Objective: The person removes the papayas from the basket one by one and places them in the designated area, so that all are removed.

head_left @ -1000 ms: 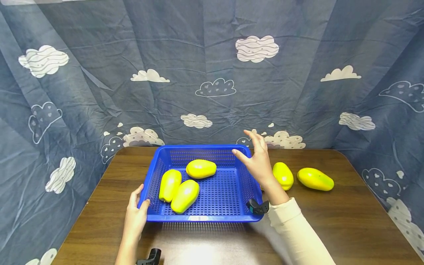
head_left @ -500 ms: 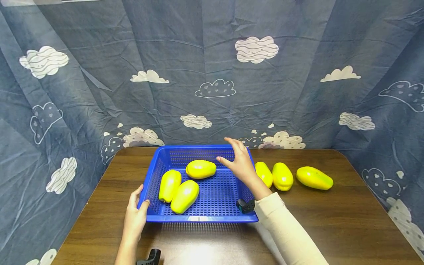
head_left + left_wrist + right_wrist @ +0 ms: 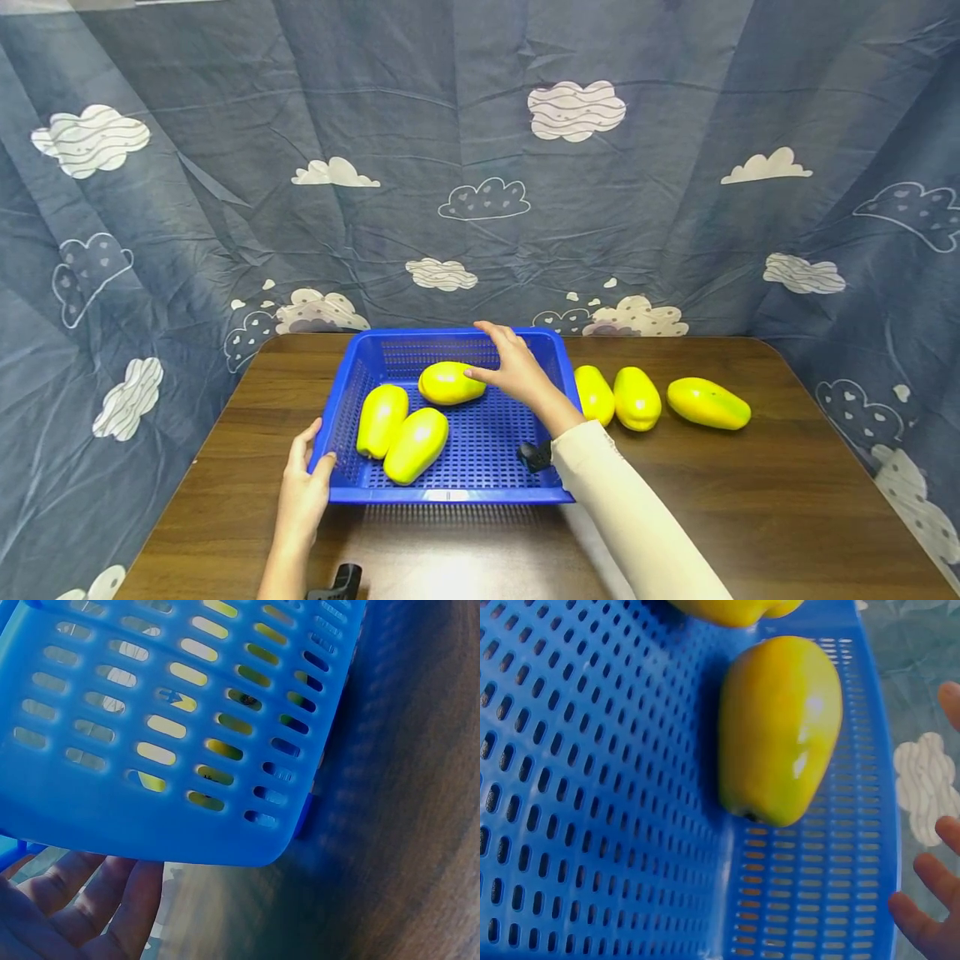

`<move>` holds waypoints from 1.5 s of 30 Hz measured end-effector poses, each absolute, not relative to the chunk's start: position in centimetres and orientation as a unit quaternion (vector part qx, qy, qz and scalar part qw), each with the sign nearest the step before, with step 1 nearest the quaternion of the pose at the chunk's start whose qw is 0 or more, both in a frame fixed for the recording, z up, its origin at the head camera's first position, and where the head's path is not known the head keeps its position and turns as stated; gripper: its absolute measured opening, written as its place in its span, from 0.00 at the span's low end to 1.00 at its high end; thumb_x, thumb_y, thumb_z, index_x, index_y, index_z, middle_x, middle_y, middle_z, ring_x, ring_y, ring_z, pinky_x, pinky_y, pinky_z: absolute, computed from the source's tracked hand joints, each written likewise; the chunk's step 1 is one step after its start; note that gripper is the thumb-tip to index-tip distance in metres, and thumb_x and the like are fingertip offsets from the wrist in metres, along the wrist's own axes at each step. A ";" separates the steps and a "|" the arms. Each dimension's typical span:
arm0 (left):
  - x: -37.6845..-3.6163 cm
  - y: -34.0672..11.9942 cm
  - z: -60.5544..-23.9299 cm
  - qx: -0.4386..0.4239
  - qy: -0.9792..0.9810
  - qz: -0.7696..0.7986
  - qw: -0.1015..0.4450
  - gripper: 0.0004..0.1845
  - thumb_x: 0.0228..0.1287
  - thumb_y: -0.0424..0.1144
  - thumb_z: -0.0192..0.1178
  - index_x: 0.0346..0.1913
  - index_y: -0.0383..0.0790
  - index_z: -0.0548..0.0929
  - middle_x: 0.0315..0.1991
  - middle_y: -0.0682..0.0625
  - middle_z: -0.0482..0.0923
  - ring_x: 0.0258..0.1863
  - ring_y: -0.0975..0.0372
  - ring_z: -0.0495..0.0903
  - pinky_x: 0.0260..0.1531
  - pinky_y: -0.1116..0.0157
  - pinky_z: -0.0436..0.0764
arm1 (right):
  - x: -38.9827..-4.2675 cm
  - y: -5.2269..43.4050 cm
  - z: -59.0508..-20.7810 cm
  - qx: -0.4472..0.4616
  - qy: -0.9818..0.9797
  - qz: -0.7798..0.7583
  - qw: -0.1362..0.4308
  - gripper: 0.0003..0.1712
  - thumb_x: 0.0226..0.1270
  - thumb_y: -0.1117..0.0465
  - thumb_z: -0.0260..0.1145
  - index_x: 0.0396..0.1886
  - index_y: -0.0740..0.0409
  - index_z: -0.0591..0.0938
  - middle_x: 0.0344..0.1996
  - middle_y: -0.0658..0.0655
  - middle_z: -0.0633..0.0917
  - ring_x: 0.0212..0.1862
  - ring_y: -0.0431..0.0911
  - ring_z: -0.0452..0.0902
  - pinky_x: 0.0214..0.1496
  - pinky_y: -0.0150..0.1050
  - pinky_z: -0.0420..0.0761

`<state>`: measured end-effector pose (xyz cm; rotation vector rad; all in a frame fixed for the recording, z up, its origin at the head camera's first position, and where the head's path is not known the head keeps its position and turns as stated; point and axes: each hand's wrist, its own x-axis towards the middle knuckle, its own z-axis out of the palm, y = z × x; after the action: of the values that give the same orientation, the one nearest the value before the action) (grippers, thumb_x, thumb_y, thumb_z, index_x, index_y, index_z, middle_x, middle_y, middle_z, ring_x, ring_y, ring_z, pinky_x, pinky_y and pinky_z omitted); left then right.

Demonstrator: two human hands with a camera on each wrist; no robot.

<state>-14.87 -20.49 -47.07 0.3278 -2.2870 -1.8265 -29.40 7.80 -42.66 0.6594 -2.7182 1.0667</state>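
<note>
A blue perforated basket (image 3: 450,493) stands on a brown table and holds three yellow-green fruits. My left hand (image 3: 303,492) holds its front left corner, thumb on the rim and fingers against the outer wall; the left wrist view shows the fingers (image 3: 75,915) under the basket (image 3: 187,712) corner. My right hand (image 3: 510,371) reaches over the basket with fingers spread, at the right end of the far fruit (image 3: 448,383). In the right wrist view that fruit (image 3: 780,727) lies by the basket wall (image 3: 817,900), and the fingertips (image 3: 930,915) are apart from it.
Two fruits (image 3: 382,419) (image 3: 417,444) lie side by side in the basket's left half. Three more fruits (image 3: 595,394) (image 3: 637,397) (image 3: 708,403) lie in a row on the table (image 3: 787,500) right of the basket. A blue cloud-print cloth (image 3: 480,208) hangs behind.
My right hand has moved left and down, from above the basket's right rim to the far fruit inside. The fruit it was hiding beside the basket now shows. The left hand stayed put.
</note>
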 end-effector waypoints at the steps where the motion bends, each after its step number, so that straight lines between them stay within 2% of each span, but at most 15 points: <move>1: -14.9 -20.5 -47.1 0.111 -0.773 -0.616 0.098 0.27 0.64 0.27 0.43 0.66 0.40 0.57 0.55 0.35 0.67 0.50 0.51 0.70 0.38 0.73 0.72 | -29.5 7.6 -42.8 0.223 -0.907 0.353 0.063 0.41 0.50 0.50 0.70 0.64 0.51 0.64 0.59 0.58 0.67 0.59 0.56 0.60 0.57 0.54 0.60; 10: -14.8 -20.5 -47.1 0.106 -0.773 -0.618 0.103 0.27 0.64 0.27 0.43 0.66 0.39 0.57 0.56 0.33 0.66 0.51 0.50 0.69 0.38 0.75 0.71 | -30.6 6.6 -44.6 0.264 -0.903 0.338 -0.001 0.41 0.49 0.53 0.71 0.63 0.57 0.65 0.59 0.59 0.68 0.61 0.54 0.59 0.60 0.50 0.56; 20: -14.9 -20.5 -47.2 0.104 -0.776 -0.614 0.100 0.27 0.65 0.27 0.43 0.67 0.39 0.55 0.56 0.32 0.65 0.51 0.48 0.69 0.37 0.76 0.70 | -31.2 6.4 -46.0 0.236 -0.901 0.361 -0.044 0.42 0.45 0.52 0.73 0.62 0.53 0.67 0.58 0.58 0.69 0.60 0.52 0.60 0.60 0.49 0.58; 28: -15.0 -20.5 -47.2 0.108 -0.769 -0.621 0.103 0.27 0.64 0.27 0.43 0.66 0.39 0.57 0.55 0.32 0.66 0.50 0.49 0.69 0.37 0.76 0.71 | -31.3 6.2 -46.4 0.231 -0.896 0.373 -0.074 0.42 0.45 0.55 0.73 0.62 0.55 0.67 0.56 0.60 0.70 0.58 0.52 0.63 0.58 0.48 0.61; 39: -14.9 -20.4 -47.1 0.106 -0.769 -0.622 0.102 0.27 0.64 0.27 0.43 0.67 0.39 0.56 0.57 0.33 0.65 0.52 0.50 0.68 0.38 0.76 0.70 | -31.3 5.6 -46.8 0.227 -0.893 0.381 -0.074 0.40 0.42 0.58 0.75 0.59 0.56 0.71 0.49 0.61 0.70 0.52 0.52 0.67 0.55 0.46 0.65; 45: -14.9 -20.4 -47.1 0.109 -0.770 -0.620 0.105 0.27 0.64 0.26 0.43 0.66 0.39 0.57 0.56 0.34 0.66 0.51 0.50 0.69 0.37 0.76 0.70 | -31.4 5.5 -47.0 0.235 -0.898 0.365 -0.074 0.38 0.44 0.60 0.74 0.59 0.55 0.70 0.50 0.60 0.71 0.53 0.52 0.66 0.55 0.46 0.64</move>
<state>-14.88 -20.40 -47.15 0.3216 -2.2679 -1.8282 -31.41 5.51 -47.03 0.7752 -2.9626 1.2035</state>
